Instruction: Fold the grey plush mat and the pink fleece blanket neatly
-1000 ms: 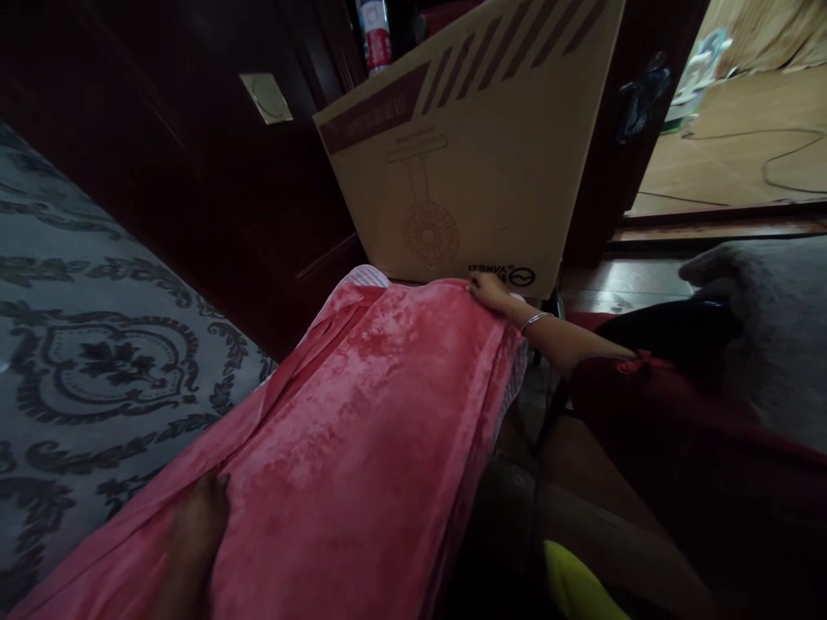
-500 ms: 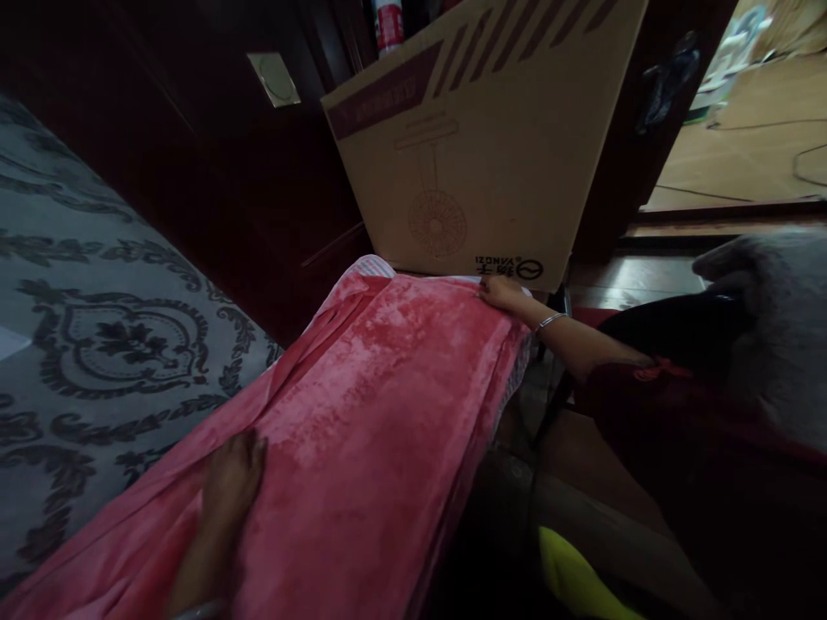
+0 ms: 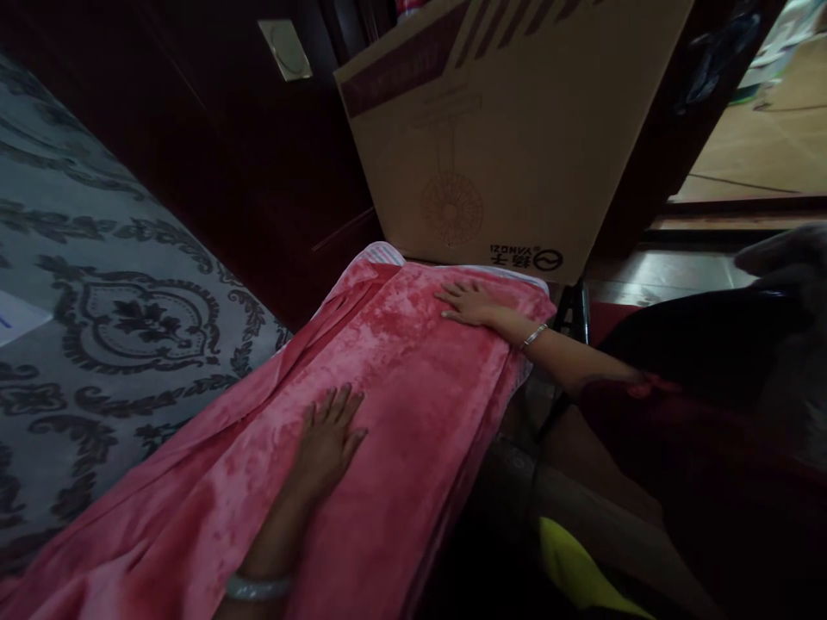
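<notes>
A pink plush cloth (image 3: 401,413) lies spread over a long, narrow surface, with folds along its left side. Under its far edge shows a striped cloth (image 3: 386,252). My left hand (image 3: 329,439) rests flat on the middle of the plush, fingers spread, holding nothing. Farther off, my right hand (image 3: 469,303) also lies on the pink cloth near its far end, palm down with fingers apart. What supports the cloth is mostly hidden beneath it.
A large cardboard box (image 3: 530,146) with a fan drawing stands just beyond the far end. Patterned wallpaper (image 3: 142,319) and a dark wood panel (image 3: 226,155) are at the left. A yellow object (image 3: 575,564) sits low at the right, near a dark chair-like shape (image 3: 698,344).
My right hand has let go of the cloth's far edge and moved nearer, opening flat. My left hand has moved right and forward, its fingers now spread.
</notes>
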`<state>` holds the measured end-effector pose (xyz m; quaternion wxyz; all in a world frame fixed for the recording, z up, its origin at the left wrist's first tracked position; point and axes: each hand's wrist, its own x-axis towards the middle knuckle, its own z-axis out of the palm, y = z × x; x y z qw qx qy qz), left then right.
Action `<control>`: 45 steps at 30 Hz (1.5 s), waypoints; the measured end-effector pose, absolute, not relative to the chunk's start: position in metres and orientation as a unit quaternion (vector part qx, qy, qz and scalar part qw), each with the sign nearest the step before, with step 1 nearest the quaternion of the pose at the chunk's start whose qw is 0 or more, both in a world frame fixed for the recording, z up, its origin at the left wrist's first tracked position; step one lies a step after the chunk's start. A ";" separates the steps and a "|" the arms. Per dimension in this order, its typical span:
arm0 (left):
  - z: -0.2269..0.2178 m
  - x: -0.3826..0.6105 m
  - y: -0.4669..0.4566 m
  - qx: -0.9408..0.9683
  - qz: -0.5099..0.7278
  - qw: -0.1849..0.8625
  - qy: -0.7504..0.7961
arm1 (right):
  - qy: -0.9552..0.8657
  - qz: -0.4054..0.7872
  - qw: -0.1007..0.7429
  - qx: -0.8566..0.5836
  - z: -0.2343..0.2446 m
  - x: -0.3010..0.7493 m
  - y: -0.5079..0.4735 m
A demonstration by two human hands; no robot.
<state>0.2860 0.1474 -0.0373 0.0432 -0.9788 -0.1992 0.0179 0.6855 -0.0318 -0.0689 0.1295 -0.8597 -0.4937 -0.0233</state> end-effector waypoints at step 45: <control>-0.059 0.325 0.221 -0.907 -0.070 0.008 -0.415 | -0.352 -0.021 0.170 -0.920 -0.054 0.755 0.119</control>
